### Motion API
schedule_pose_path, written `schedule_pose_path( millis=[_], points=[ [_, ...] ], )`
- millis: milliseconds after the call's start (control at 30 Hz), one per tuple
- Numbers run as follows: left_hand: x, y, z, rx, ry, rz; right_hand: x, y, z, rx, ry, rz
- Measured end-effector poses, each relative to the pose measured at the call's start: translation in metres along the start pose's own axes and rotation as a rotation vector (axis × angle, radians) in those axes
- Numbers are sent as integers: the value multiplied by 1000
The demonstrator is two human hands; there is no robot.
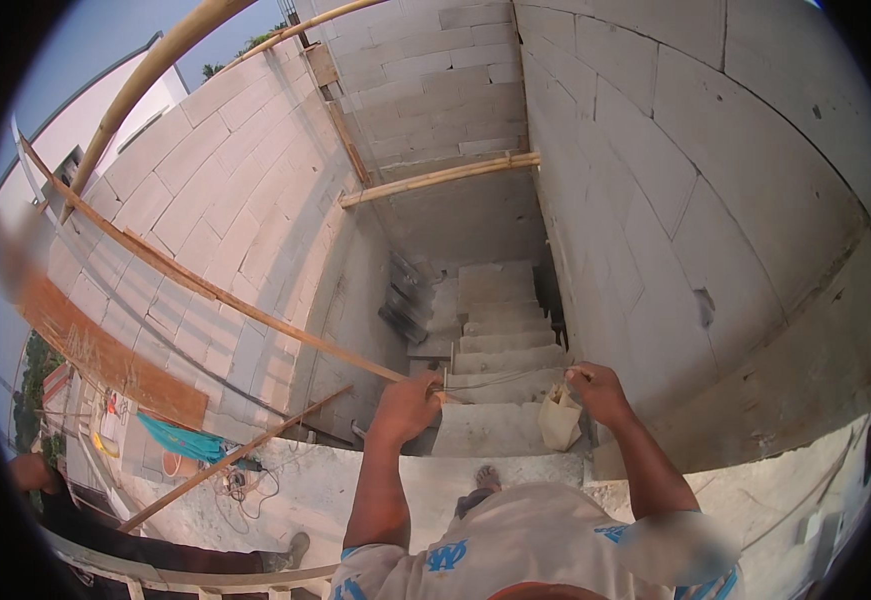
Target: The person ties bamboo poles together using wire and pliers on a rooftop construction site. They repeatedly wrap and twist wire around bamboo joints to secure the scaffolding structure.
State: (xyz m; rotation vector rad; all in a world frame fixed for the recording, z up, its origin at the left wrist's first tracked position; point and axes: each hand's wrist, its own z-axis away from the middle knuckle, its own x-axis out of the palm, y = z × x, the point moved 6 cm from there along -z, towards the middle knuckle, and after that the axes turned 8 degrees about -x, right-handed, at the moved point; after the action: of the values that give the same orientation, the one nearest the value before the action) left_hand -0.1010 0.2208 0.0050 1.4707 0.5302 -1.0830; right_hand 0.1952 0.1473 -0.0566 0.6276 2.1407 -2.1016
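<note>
Above the top of a concrete stairway (500, 418), both arms reach forward. My left hand (410, 405) is closed, its fingers curled beside a thin upright metal piece (447, 372) and the end of a long wooden strip (255, 320). My right hand (598, 390) is closed in a pinch farther right. A thin cord (505, 380), slightly slack, runs between the two hands; whether it is string or wire I cannot tell. Just below my right fingers is a beige, bag-like thing (559, 420); whether it hangs from them is unclear.
Block walls (655, 180) enclose the stairwell, spanned by bamboo poles (440, 180). At left, a slanting timber (235, 460) stands near tangled cables (245, 490) and a teal sheet (177, 437). Another person's leg (185, 555) and hand (33, 472) appear at lower left, beside a railing (195, 578).
</note>
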Motion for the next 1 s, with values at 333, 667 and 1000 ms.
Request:
schedule_pose_path(
  millis=[333, 667, 1000],
  points=[
    [41, -4, -90, 59, -180, 358, 48, -5, -44, -85, -53, 114],
    [-49, 60, -160, 182, -93, 311, 36, -77, -127, -253, -55, 117],
    [-283, 168, -136, 614, 822, 220, -102, -278, -221, -519, 192, -740]
  ],
)
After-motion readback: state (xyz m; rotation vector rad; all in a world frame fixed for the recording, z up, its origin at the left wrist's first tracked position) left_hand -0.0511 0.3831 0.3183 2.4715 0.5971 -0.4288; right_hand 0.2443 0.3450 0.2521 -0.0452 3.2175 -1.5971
